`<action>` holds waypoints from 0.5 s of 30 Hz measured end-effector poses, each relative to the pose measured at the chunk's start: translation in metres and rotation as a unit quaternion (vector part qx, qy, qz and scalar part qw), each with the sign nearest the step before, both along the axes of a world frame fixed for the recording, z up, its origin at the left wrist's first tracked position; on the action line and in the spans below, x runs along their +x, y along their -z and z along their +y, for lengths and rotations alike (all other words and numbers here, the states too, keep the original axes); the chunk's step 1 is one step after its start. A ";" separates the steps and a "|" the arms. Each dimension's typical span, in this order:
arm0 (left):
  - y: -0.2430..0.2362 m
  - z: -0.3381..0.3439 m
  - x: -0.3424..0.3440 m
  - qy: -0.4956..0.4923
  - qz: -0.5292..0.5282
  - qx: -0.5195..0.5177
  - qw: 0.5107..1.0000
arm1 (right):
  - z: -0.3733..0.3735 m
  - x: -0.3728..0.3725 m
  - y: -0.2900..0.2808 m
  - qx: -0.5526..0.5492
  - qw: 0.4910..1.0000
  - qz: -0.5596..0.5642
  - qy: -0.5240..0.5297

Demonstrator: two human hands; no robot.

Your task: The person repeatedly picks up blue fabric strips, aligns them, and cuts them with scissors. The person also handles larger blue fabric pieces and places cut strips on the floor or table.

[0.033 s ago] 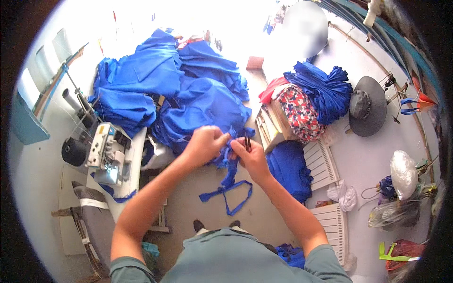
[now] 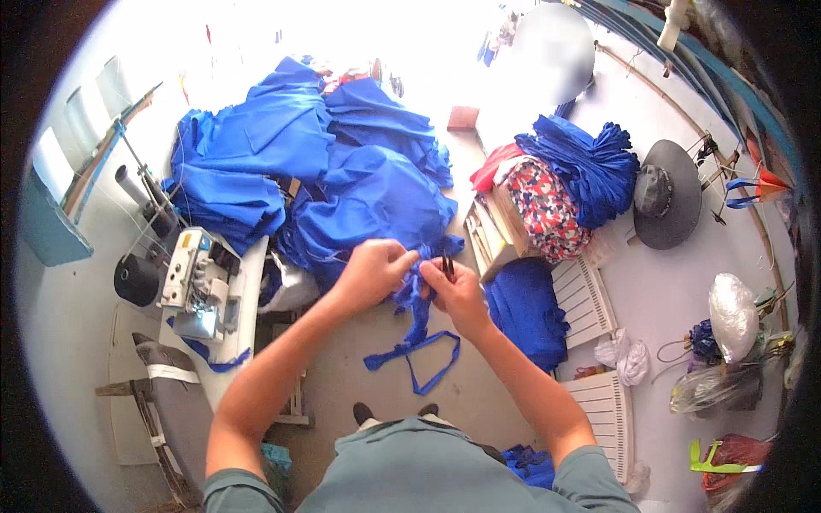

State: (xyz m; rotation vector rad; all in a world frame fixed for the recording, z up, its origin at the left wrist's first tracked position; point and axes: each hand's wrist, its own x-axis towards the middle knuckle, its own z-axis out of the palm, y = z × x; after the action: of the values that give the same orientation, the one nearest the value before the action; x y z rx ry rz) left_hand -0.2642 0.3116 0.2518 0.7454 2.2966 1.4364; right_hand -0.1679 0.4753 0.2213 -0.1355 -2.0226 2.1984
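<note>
Near the middle of the head view, my left hand [image 2: 375, 269] is closed on a bunched blue fabric strip [image 2: 416, 312], which hangs down into a long loose loop. Just beside it, my right hand [image 2: 457, 295] is closed round small dark snips [image 2: 447, 267], with thumb at the same strip. A big heap of blue fabric [image 2: 376, 192] lies beyond both hands.
An overlock sewing machine [image 2: 192, 274] with a black thread cone [image 2: 137, 278] stands at left. At right are a patterned bundle [image 2: 539, 205], pleated blue cloth [image 2: 599, 162], cream stacked pieces [image 2: 492, 231], folded blue cloth [image 2: 522, 312], a dark hat [image 2: 667, 192] and slatted panels [image 2: 577, 299].
The view has shifted slightly, so most things sit a little lower in the picture. Both hands keep their grip, with hardly any movement against the fabric.
</note>
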 end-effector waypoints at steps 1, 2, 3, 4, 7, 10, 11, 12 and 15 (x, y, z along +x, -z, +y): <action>0.010 -0.006 -0.002 0.013 -0.024 0.052 0.998 | -0.002 -0.004 0.003 -0.008 1.000 -0.007 -0.020; 0.016 -0.008 0.000 0.024 -0.069 0.090 0.993 | -0.001 -0.002 0.004 -0.012 0.999 -0.023 -0.036; 0.022 -0.009 -0.001 0.028 -0.069 0.109 0.991 | 0.002 -0.001 0.003 0.000 0.998 -0.017 -0.067; 0.026 -0.011 -0.002 0.031 -0.069 0.128 0.989 | 0.005 -0.001 -0.001 0.012 0.995 -0.012 -0.098; 0.015 -0.012 0.000 0.139 0.100 0.154 0.973 | 0.019 0.004 -0.023 -0.001 0.983 -0.086 -0.160; 0.022 -0.009 0.001 0.213 -0.046 0.151 0.964 | 0.027 0.000 -0.035 0.035 0.978 -0.119 -0.168; 0.019 -0.009 0.011 0.188 -0.063 0.163 0.966 | 0.030 0.003 -0.035 0.052 0.977 -0.120 -0.168; 0.013 -0.009 0.009 0.189 -0.089 0.134 0.969 | 0.032 0.005 -0.034 0.070 0.976 -0.122 -0.168; 0.004 -0.016 0.005 0.199 -0.149 0.080 0.965 | 0.046 -0.004 -0.039 0.045 0.977 -0.142 -0.155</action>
State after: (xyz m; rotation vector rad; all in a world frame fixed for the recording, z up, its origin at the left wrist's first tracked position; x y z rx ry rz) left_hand -0.2597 0.2957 0.2479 0.9066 1.7057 1.4368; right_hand -0.1721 0.5216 0.2602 -0.1386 -2.4413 2.3774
